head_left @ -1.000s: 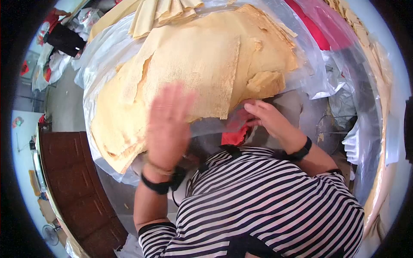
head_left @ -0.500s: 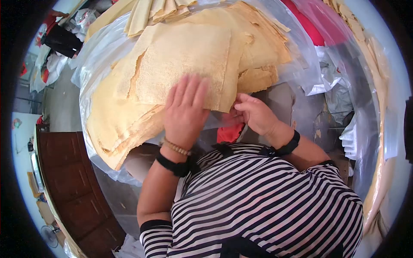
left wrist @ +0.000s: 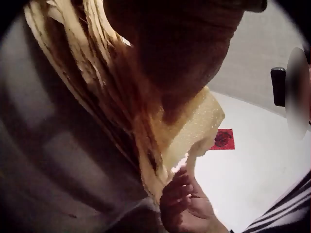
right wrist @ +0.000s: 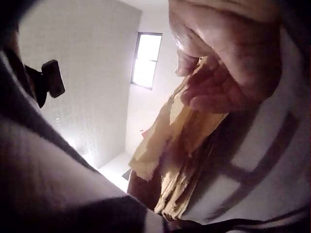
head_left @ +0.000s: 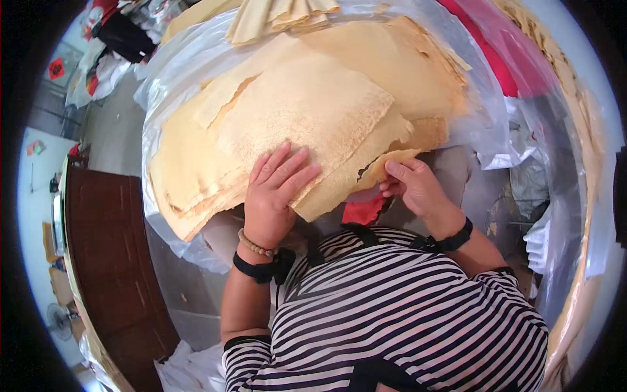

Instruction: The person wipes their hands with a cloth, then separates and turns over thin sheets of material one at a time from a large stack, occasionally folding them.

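Note:
A pale yellow tofu skin sheet (head_left: 320, 104) lies askew on a broad stack of similar sheets (head_left: 179, 157) with ragged edges. My left hand (head_left: 277, 189) rests on the front part of the top sheets, fingers extended and slightly spread. At the front right, my right hand (head_left: 415, 189) pinches a torn edge of tofu skin (head_left: 375, 171) between thumb and fingers; a small hole shows beside it. In the right wrist view the thumb and fingers (right wrist: 209, 97) close over that edge, with layered sheets (right wrist: 177, 189) hanging below.
Clear plastic film (head_left: 157, 111) lies under the stack. Folded strips (head_left: 277, 16) sit at its far side. A red object (head_left: 362, 210) shows beneath the front edge. A brown cabinet (head_left: 117, 261) stands at left; another person (head_left: 121, 32) is at the far left.
The top sheet has turned askew, its front edge now slanting. My left hand has settled on the sheets, and my right hand has brought a torn edge up between thumb and fingers.

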Tool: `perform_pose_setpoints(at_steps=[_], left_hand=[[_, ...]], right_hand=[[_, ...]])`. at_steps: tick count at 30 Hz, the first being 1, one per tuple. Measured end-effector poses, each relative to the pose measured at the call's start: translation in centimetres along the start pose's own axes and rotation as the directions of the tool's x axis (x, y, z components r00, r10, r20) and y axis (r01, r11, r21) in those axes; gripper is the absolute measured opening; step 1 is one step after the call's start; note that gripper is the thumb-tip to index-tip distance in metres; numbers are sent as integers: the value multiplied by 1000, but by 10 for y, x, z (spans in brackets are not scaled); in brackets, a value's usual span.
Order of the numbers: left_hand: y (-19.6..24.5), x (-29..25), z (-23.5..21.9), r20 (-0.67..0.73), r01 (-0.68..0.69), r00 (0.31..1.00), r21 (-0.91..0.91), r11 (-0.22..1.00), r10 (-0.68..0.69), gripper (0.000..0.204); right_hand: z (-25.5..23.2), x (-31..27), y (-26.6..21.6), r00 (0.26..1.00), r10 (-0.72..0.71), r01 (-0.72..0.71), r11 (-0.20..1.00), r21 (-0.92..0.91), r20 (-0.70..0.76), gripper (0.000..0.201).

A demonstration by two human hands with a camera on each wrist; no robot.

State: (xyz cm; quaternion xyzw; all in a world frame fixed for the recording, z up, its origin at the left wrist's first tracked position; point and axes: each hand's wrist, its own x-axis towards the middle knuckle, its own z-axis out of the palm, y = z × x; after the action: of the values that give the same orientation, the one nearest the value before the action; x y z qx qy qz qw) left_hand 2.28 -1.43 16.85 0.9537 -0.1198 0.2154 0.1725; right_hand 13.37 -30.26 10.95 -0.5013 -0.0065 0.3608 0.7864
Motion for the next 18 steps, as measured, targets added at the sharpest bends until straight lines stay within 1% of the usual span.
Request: perform_pose_setpoints(at_steps=[2, 5, 7, 8, 10, 11, 12, 13, 14, 15, 18], left_hand=[[-5, -5, -3, 3, 14, 1000, -56, 998, -14, 52], [-15, -9, -9, 16, 59, 998, -184, 981, -57, 52], [-26, -11, -14, 15, 93, 996, -299, 950, -92, 54], [-28, -9, -19, 45, 99, 995, -309, 946, -90, 56], [-28, -4, -32, 126, 112, 989, -343, 933, -72, 61], [-29, -5, -32, 121, 135, 988, -392, 910, -94, 62], [-30, -6, -32, 117, 154, 987, -440, 885, -114, 64], [-30, -5, -34, 111, 171, 985, -484, 858, -134, 66], [-30, -4, -37, 97, 163, 986, -505, 847, -132, 66], [-30, -3, -39, 83, 158, 987, -525, 836, -135, 66], [-31, -6, -46, 84, 151, 989, -549, 822, -125, 66]], right_hand=[[15, -4, -11, 989, -107, 89, 981, -171, -99, 23], [0, 2, -34, 930, -254, 222, 964, -145, -267, 25], [-3, -5, -63, 901, -334, 258, 926, -276, -276, 28], [3, -6, -80, 887, -374, 275, 899, -341, -270, 29], [48, -9, -116, 887, -433, 265, 762, -591, -160, 31], [72, -3, -131, 885, -455, 263, 666, -698, -101, 32], [94, 7, -140, 926, -378, 264, 656, -707, -5, 31], [113, 22, -147, 951, -296, 270, 643, -716, 93, 31], [123, 47, -145, 967, -197, 252, 673, -695, 160, 31], [126, 71, -141, 968, -95, 230, 700, -676, 231, 31], [125, 118, -142, 951, 1, 201, 759, -619, 309, 31]])
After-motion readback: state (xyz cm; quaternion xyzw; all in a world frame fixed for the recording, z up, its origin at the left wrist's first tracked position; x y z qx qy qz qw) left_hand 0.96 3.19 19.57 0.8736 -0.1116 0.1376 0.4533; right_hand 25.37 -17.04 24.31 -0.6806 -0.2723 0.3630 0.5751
